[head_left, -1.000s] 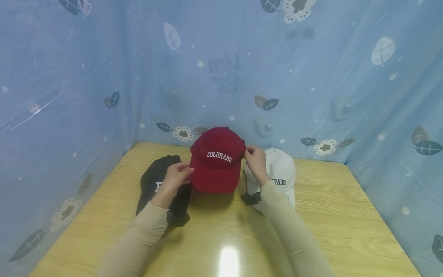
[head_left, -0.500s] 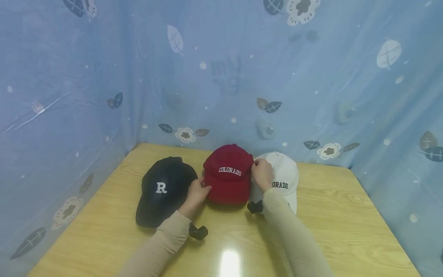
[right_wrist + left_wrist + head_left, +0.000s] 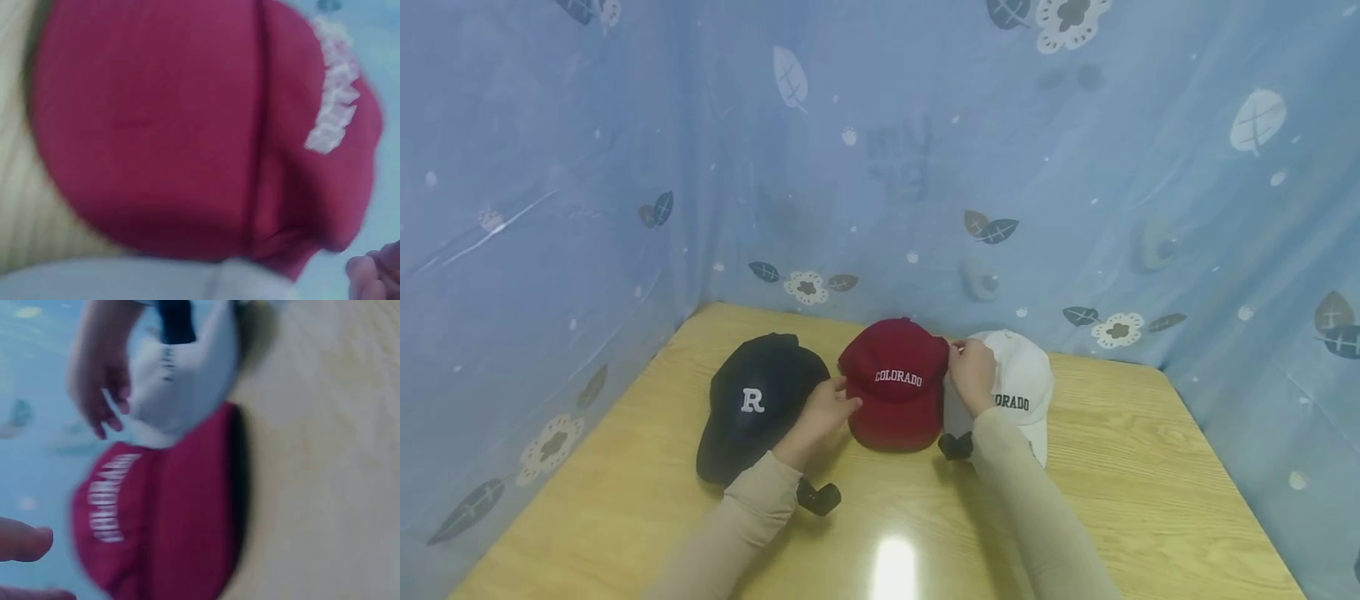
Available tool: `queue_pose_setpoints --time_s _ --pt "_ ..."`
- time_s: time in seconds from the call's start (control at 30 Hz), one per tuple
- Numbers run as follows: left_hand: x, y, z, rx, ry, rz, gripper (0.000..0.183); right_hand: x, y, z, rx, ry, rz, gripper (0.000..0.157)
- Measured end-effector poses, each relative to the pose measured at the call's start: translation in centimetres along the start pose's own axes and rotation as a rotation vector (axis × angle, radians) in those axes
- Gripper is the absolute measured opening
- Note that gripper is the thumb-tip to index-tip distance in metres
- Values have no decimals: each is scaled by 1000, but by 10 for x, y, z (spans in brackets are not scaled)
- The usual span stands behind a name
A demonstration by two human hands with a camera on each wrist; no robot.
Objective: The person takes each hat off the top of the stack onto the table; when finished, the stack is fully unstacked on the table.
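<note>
Taking the red cap as the clock's centre, the left sleeve (image 3: pixel 760 500) comes in from seven o'clock and the right sleeve (image 3: pixel 1030 492) from five, a small black device (image 3: pixel 820 498) beside the left cuff. The left hand (image 3: pixel 820 414) is at eight o'clock, thumb and fingers apart; the left wrist view shows a gap between them and the cap. The right hand (image 3: pixel 973 375) is at three, fingers loosely bent and holding nothing, its tips just beside the crown.

The red cap (image 3: pixel 895 400), lettered COLORADO, appears to rest on the table, brim toward six. The dark cap (image 3: pixel 760 417) with an R sits near it at nine, the white cap (image 3: pixel 1026 375) close at three; whether red and white touch I cannot tell.

Settling the red cap between the other two looks like the step in hand. The next move seems to call for drawing both hands away without nudging the neighbours.

The wood-grain table (image 3: pixel 1150 467) carries a bright reflection (image 3: pixel 895 571) at six. Beyond, from ten round to two, hangs a blue curtain (image 3: pixel 1075 167) printed with leaves and flowers.
</note>
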State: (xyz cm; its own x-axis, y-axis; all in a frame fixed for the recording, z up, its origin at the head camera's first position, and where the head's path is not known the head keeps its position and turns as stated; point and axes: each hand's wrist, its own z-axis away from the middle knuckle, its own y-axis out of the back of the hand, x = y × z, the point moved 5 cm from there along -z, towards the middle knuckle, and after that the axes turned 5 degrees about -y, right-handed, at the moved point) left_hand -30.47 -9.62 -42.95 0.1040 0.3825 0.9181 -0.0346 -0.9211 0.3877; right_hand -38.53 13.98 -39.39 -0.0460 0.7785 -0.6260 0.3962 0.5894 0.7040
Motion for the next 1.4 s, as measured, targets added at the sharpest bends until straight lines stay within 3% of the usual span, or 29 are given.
queue_pose_setpoints --time_s 0.13,0.23,0.37,0.47,0.63,0.7,0.8,0.97,1.1,1.3,1.4 --pt "18 46 11 80 -79 -40 43 -32 7 6 1 53 -138 22" --pt "22 89 24 146 -131 -124 36 -58 -2 17 -72 72 -243 22" --pt "4 140 47 201 -120 -292 33 -81 -32 40 -201 65 -287 18" --pt "-24 162 62 150 -58 -373 40 -90 -60 60 -319 39 -308 20" --pt "-76 167 82 -45 73 -408 57 -94 -98 82 -428 25 -223 26" --pt "-89 165 88 -71 106 -359 58 -95 -108 88 -447 29 -188 27" --pt "-99 162 91 -50 118 -260 52 -96 -117 93 -448 19 -209 27" --pt "-104 159 87 -9 134 -128 43 -98 -122 93 -392 -27 -311 21" --pt "-105 160 84 19 141 -85 39 -97 -123 91 -385 -46 -392 18" --pt "-103 167 84 63 209 144 46 -104 -116 86 -406 -64 -543 17" --pt "-91 173 84 64 177 98 50 -111 -106 79 -385 -43 -519 17"
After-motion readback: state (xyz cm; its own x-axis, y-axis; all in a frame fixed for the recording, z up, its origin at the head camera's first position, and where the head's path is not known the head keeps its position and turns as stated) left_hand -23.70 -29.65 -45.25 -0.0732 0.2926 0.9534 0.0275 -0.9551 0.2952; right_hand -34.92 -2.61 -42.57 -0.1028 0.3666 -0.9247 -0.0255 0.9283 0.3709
